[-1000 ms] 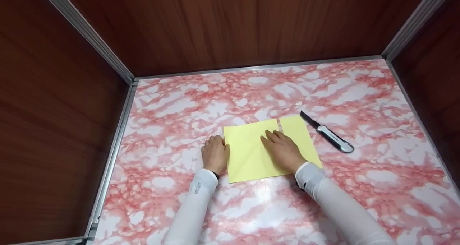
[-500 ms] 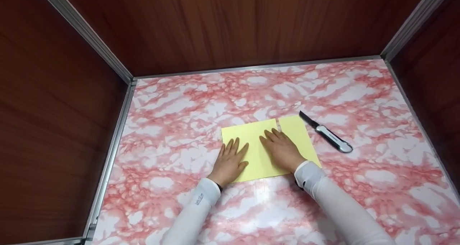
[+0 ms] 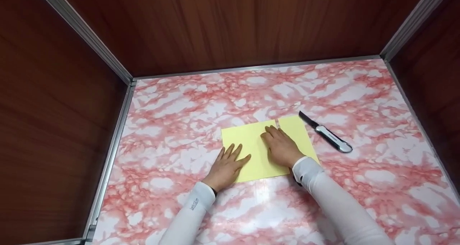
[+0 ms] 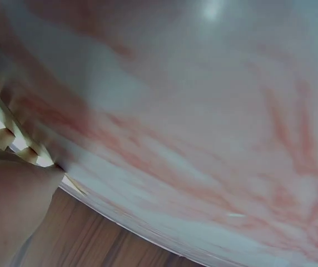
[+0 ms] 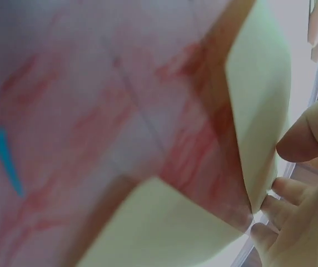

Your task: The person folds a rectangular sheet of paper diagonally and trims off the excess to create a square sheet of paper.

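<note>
A yellow sheet of paper lies flat on the table. Spread-fingered, my left hand rests on its lower left part. My right hand rests near the sheet's right edge, with nothing gripped. A narrower yellow paper strip lies just to the right, partly under that hand and wrist. At the top a thin gap parts the two pieces. In the right wrist view, tabletop shows between the sheet and the strip. The left wrist view catches only part of my left hand.
A utility knife with its black blade out lies right of the strip, the tip close to the strip's upper corner. The red and white marbled table is bordered by dark wood panels with metal edging. A small white scrap lies above the strip.
My left hand has moved from beside the sheet's left edge onto the paper, spreading its fingers, then slid slightly toward me. My right hand has shifted a little. The knife stays put.
</note>
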Available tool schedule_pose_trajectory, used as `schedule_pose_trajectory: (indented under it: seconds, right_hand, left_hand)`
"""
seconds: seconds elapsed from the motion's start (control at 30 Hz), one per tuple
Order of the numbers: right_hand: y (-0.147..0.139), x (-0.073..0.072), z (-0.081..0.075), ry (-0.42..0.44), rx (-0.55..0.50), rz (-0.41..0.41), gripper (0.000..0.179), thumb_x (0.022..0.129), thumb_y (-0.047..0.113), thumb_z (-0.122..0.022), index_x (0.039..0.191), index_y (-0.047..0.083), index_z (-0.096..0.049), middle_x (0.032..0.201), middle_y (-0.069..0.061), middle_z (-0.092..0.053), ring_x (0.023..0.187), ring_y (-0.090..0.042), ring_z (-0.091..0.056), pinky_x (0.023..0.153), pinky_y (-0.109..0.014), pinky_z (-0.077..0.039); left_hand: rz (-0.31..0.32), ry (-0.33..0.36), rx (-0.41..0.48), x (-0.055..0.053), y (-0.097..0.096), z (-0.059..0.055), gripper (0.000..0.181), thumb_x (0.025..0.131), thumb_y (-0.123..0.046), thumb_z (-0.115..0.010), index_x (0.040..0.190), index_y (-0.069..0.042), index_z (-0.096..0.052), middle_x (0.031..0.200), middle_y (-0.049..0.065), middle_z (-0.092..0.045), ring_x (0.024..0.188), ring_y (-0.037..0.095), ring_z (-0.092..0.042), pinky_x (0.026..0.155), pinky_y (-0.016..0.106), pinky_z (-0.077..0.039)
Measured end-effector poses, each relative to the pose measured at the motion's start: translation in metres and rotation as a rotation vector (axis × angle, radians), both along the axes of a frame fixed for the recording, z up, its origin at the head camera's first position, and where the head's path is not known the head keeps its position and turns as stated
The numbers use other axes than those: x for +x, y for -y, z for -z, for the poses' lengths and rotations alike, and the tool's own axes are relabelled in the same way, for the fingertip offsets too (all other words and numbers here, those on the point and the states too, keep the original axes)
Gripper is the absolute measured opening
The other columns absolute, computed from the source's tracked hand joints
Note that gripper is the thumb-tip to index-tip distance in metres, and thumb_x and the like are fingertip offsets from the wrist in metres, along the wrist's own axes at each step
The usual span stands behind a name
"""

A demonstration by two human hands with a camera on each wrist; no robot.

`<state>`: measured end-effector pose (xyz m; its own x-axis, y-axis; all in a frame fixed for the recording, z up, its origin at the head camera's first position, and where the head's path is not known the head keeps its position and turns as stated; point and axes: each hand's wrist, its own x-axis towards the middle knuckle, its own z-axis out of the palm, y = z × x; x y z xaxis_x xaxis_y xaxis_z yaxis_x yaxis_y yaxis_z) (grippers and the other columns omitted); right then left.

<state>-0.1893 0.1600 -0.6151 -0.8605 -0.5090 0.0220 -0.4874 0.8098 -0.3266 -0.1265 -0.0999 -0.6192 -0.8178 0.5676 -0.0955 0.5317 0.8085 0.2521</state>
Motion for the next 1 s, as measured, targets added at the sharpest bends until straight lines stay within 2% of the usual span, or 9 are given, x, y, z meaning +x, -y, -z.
schedule_pose_trajectory:
  seconds: [0.2, 0.4, 0.5, 0.67, 0.83, 1.0]
  right_hand:
    - [-0.005, 0.0, -0.001, -0.045, -0.008, -0.028, 0.044, 0.091, 0.003, -0.053, 0.134, -0.004, -0.055, 0.151, -0.026, -0.046, 0.145, -0.04, -0.037, 0.121, -0.053, -0.021]
    - [-0.012, -0.007, 0.004, -0.038, -0.014, 0.012, 0.046, 0.089, 0.007, -0.052, 0.133, -0.003, -0.055, 0.152, -0.025, -0.046, 0.147, -0.037, -0.035, 0.122, -0.053, -0.018]
    - [-0.012, -0.01, 0.006, -0.023, -0.006, 0.024, 0.048, 0.089, 0.009, -0.051, 0.136, -0.003, -0.054, 0.154, -0.024, -0.044, 0.148, -0.035, -0.033, 0.123, -0.051, -0.016]
    - [-0.01, -0.013, 0.007, 0.003, 0.006, 0.022, 0.051, 0.091, 0.011, -0.051, 0.139, -0.003, -0.053, 0.157, -0.023, -0.041, 0.149, -0.037, -0.031, 0.124, -0.049, -0.015]
    - [-0.009, -0.014, 0.006, 0.016, 0.002, 0.022, 0.051, 0.091, 0.011, -0.051, 0.14, -0.002, -0.053, 0.157, -0.023, -0.041, 0.149, -0.037, -0.031, 0.124, -0.048, -0.014]
    - [-0.013, -0.015, 0.002, 0.043, -0.018, 0.021, 0.052, 0.092, 0.01, -0.05, 0.143, -0.001, -0.053, 0.159, -0.021, -0.04, 0.15, -0.036, -0.03, 0.124, -0.049, -0.012]
  left_hand:
    - [0.05, 0.052, 0.014, 0.006, 0.014, -0.001, 0.047, 0.111, -0.031, -0.041, 0.158, -0.035, -0.04, 0.17, 0.011, -0.015, 0.156, 0.035, -0.009, 0.124, 0.053, -0.01]
    - [0.075, 0.143, 0.017, 0.009, 0.024, -0.006, 0.049, 0.111, -0.034, -0.042, 0.159, -0.038, -0.036, 0.171, 0.009, -0.008, 0.157, 0.034, -0.001, 0.123, 0.056, -0.005]
    - [0.086, 0.19, 0.044, 0.009, 0.031, -0.008, 0.049, 0.111, -0.034, -0.042, 0.159, -0.036, -0.036, 0.171, 0.009, -0.006, 0.157, 0.033, 0.001, 0.124, 0.054, -0.002]
    - [0.096, 0.26, 0.12, 0.007, 0.042, -0.011, 0.052, 0.107, -0.03, -0.052, 0.158, -0.033, -0.04, 0.171, 0.01, -0.006, 0.156, 0.034, 0.002, 0.124, 0.053, -0.001]
    - [0.082, 0.311, 0.178, 0.004, 0.047, -0.016, 0.055, 0.102, -0.028, -0.062, 0.155, -0.032, -0.047, 0.171, 0.009, -0.008, 0.157, 0.033, 0.002, 0.124, 0.051, -0.002]
    - [0.03, 0.322, 0.221, -0.002, 0.044, -0.021, 0.052, 0.096, -0.029, -0.068, 0.147, -0.031, -0.058, 0.169, 0.008, -0.019, 0.157, 0.033, -0.005, 0.123, 0.054, -0.006]
